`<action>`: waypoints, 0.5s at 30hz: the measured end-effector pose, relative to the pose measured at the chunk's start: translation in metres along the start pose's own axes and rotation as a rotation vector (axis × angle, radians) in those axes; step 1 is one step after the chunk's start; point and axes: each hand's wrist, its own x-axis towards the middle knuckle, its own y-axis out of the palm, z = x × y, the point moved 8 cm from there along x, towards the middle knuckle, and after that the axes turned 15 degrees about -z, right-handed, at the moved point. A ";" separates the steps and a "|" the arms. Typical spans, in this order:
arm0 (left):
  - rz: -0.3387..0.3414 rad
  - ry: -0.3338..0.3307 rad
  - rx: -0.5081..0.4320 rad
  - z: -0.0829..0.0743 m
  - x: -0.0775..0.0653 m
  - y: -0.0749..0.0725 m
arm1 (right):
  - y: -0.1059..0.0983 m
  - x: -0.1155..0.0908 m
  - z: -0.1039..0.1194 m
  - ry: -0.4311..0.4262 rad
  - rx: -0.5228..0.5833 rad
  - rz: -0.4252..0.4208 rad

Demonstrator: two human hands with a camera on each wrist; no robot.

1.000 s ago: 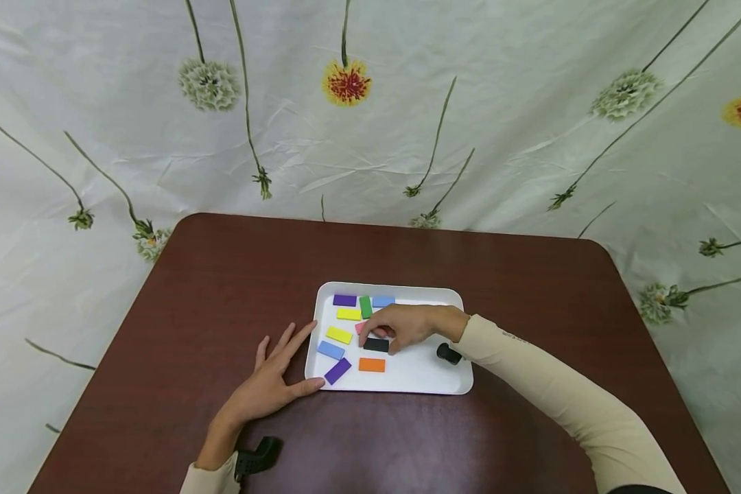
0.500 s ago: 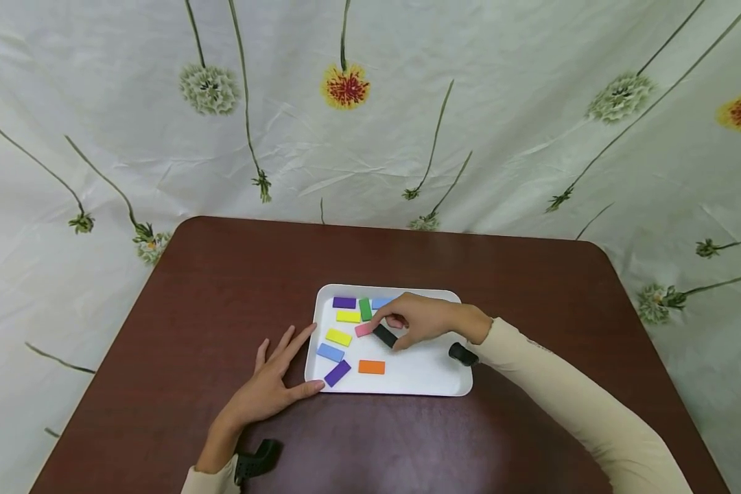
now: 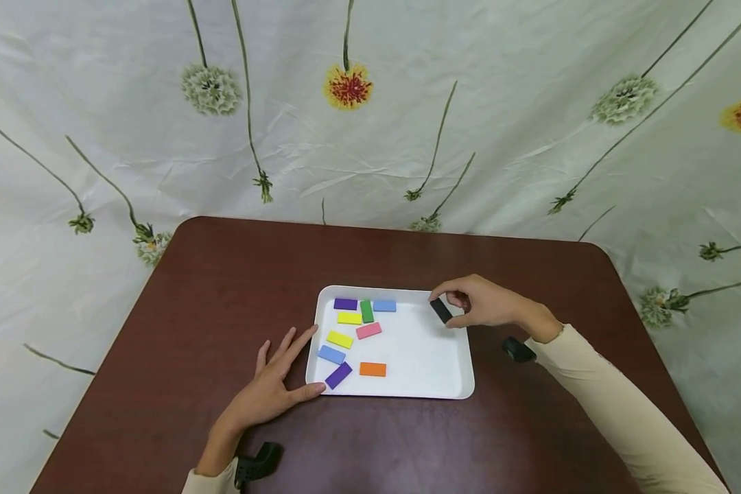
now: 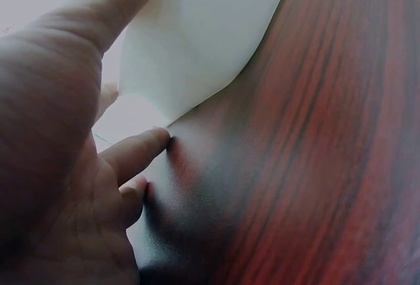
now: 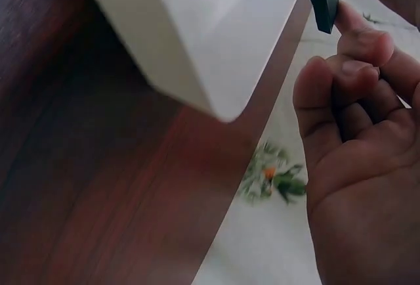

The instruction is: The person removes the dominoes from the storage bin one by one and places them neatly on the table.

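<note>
A: Right hand [image 3: 484, 302], what do I have?
B: From my remote station: thumb and index finger pinching the black block [image 3: 441, 311], remaining fingers curled in. Block tilted, at the far right corner of the white tray [image 3: 420, 363]. Contact with the tray: I cannot tell.
A: Left hand [image 3: 272, 385]?
B: I read fingers spread, grasping nothing; index fingertip at the tray's left rim, thumb at its near left corner.
A: Other pieces?
B: All on the tray. Far left part: far purple block [image 3: 346, 304], far yellow block [image 3: 349, 318], green block [image 3: 367, 311], far blue block [image 3: 384, 306]. Left of centre: pink block [image 3: 368, 331], and nearer me, orange block [image 3: 373, 370]. Along its left side: near yellow block [image 3: 340, 339], near blue block [image 3: 331, 355], near purple block [image 3: 338, 375].
A: Support?
B: Brown bench [image 3: 272, 274] under the tray; flower-patterned cloth [image 3: 519, 116] well beyond it.
</note>
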 end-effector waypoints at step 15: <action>0.008 -0.020 -0.004 0.001 0.000 0.001 | -0.039 -0.048 -0.047 0.065 -0.102 -0.154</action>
